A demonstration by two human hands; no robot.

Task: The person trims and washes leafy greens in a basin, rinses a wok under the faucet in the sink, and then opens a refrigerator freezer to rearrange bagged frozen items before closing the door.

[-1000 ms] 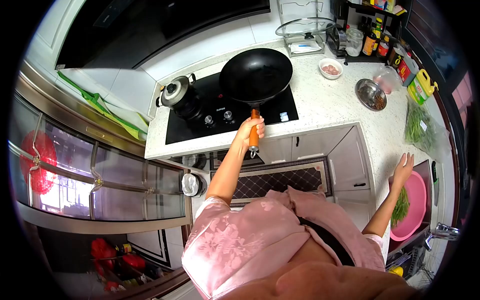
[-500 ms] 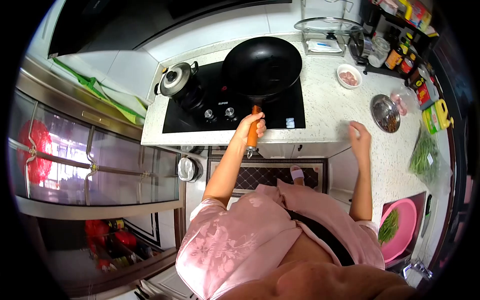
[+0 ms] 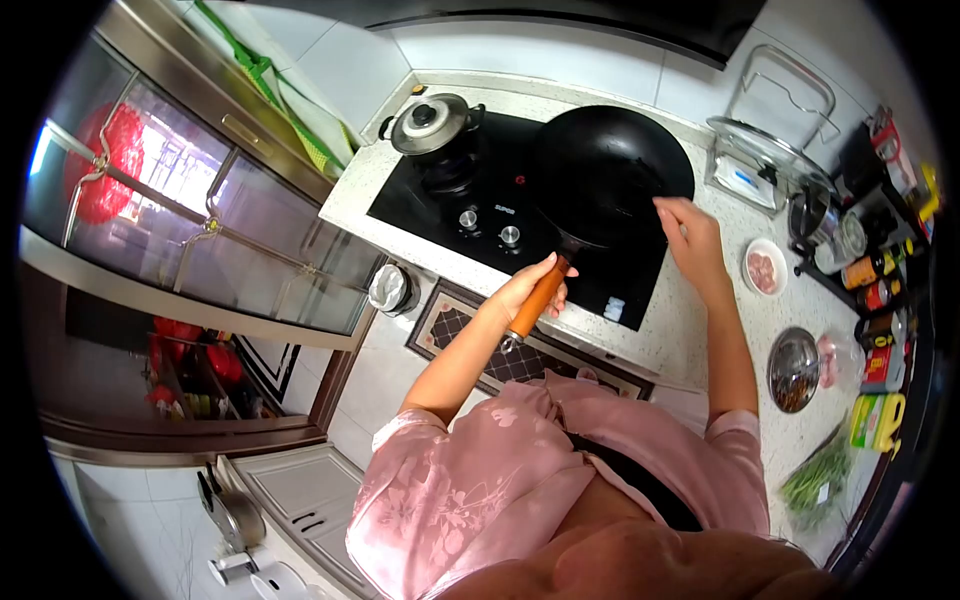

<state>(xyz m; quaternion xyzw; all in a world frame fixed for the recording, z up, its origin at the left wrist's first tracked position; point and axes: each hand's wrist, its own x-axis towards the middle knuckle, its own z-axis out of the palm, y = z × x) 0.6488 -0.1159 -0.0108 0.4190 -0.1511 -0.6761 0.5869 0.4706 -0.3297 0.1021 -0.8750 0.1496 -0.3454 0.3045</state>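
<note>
My left hand (image 3: 535, 291) is closed around the orange-brown wooden handle (image 3: 541, 300) of a black wok (image 3: 612, 165). The wok sits on the right side of the black glass hob (image 3: 400, 205), and its inside looks bare. By the wok's right rim hovers my right hand (image 3: 692, 245), thumb and fingers apart, with nothing visible in it. Whether its fingertips touch the rim, I cannot tell. A lidded steel pot (image 3: 431, 127) stands on the hob's left side.
Right of the hob are a white bowl of raw meat (image 3: 765, 270), a metal dish (image 3: 793, 369), bagged greens (image 3: 818, 487) and a yellow-green jug (image 3: 879, 422). A glass lid (image 3: 772, 143) rests in a rack behind. Bottles (image 3: 876, 266) line the right side.
My right hand has risen from beside the counter's front edge to the wok's right rim. The left hand keeps its grip on the handle. My view has rotated.
</note>
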